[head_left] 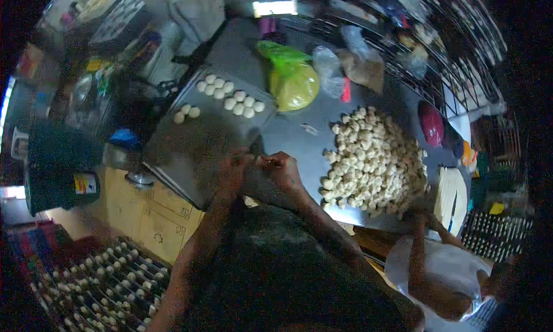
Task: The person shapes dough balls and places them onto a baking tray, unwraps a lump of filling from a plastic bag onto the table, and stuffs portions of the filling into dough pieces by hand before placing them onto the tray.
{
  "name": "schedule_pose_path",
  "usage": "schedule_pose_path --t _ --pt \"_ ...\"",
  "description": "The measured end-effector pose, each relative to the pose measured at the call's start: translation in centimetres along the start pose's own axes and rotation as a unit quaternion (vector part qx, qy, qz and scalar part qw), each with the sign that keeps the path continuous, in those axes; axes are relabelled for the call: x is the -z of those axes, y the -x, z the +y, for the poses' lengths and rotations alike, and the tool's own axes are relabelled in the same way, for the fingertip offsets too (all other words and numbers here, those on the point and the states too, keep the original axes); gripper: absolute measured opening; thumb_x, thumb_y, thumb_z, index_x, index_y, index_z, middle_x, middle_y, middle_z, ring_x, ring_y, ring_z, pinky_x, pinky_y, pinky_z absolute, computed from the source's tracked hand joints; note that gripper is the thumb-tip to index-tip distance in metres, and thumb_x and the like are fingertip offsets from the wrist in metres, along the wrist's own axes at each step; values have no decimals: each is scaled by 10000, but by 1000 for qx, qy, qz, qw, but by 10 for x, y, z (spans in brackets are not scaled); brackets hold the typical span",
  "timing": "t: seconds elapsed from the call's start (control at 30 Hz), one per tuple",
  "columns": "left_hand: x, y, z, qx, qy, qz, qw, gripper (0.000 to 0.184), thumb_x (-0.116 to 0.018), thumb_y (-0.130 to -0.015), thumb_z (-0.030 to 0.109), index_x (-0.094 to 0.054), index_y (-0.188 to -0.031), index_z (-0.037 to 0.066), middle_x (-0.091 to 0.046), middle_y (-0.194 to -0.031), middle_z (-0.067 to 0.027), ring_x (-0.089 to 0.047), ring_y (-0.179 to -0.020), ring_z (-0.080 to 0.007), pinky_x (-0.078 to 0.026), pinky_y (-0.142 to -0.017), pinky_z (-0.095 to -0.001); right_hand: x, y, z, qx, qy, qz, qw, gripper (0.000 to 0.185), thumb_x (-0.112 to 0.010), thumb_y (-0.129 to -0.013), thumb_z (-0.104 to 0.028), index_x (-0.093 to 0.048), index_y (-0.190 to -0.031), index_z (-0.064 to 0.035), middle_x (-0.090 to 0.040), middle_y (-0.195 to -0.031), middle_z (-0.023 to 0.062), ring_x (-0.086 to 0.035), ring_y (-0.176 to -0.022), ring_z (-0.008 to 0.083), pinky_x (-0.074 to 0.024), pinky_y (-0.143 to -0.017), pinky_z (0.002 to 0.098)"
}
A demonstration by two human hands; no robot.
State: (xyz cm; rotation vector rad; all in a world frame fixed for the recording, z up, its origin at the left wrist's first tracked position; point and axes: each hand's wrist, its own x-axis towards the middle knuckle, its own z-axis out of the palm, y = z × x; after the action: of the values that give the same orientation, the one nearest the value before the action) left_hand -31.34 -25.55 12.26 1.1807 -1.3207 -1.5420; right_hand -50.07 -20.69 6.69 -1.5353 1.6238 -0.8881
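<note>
- left hand [235, 164] is over the near right part of the tray [183, 150], fingers turned in toward the other hand. Pretty dark there, so I can't tell if it's pinching anything
- right hand [283, 169] is just beside it, fingers curled in with the tips pointing at the left ones. Might be something tiny between them, but it's too small and blurry to call, so can't tell on that grip either
- balls [239, 95], round and pale, sit in a group along the tray's far side, plus three more near its left edge
- big heap of lumps [374, 162] on the table [305, 150], off to the right of both hands and well apart from the tray
- green bag [294, 81] stands just past the tray's far right corner, with a clear bag [328, 73] and a brown bag [364, 70] to its right
- little scrap [309, 128] lies on the table between tray and heap
- co-worker [443, 274] is at lower right, arms stretched to the heap's near edge
- rack [106, 286] at lower left has rows of pale pieces on it
</note>
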Motion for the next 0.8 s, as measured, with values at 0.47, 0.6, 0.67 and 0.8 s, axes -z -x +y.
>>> schedule_pose_path --t 0.47,0.6,0.67,0.8 --pt "205 -127 -18 -120 -227 94 962 232 -536 -1003 190 -692 -1112 58 -697 -1059 -86 -651 -989 -213 -494 -894 -350 -86 -89 -66 -2 -271 -61 961 375 -597 -953 -42 -557 -1324 -4 -638 -1258 105 -658 -986 180 -570 -814 334" --pt "229 -153 -64 -263 -488 13 832 362 -436 -1033 230 -561 -1332 69 -545 -1392 -134 -538 -1261 -277 -412 -1057 -423 -55 -36 -13 -191 -494 -39 847 373 -609 -949 -58 -562 -1315 -2 -653 -1225 99 -669 -957 200 -572 -800 351" --pt "182 -180 -67 -275 -472 -18 838 366 -435 -1034 228 -548 -1343 68 -536 -1400 -134 -532 -1264 -274 -415 -1052 -421 -28 5 9 -195 -396 -54 896 363 -620 -941 -69 -580 -1298 -19 -661 -1204 104 -675 -937 216 -569 -782 340" --pt "195 -163 -81 -258 -501 -28 826 387 -431 -1036 223 -497 -1385 67 -501 -1432 -133 -510 -1274 -262 -426 -1033 -414 9 69 88 -102 -137 33 985 367 -648 -920 -97 -597 -1282 -61 -662 -1183 116 -679 -891 257 -560 -765 350"
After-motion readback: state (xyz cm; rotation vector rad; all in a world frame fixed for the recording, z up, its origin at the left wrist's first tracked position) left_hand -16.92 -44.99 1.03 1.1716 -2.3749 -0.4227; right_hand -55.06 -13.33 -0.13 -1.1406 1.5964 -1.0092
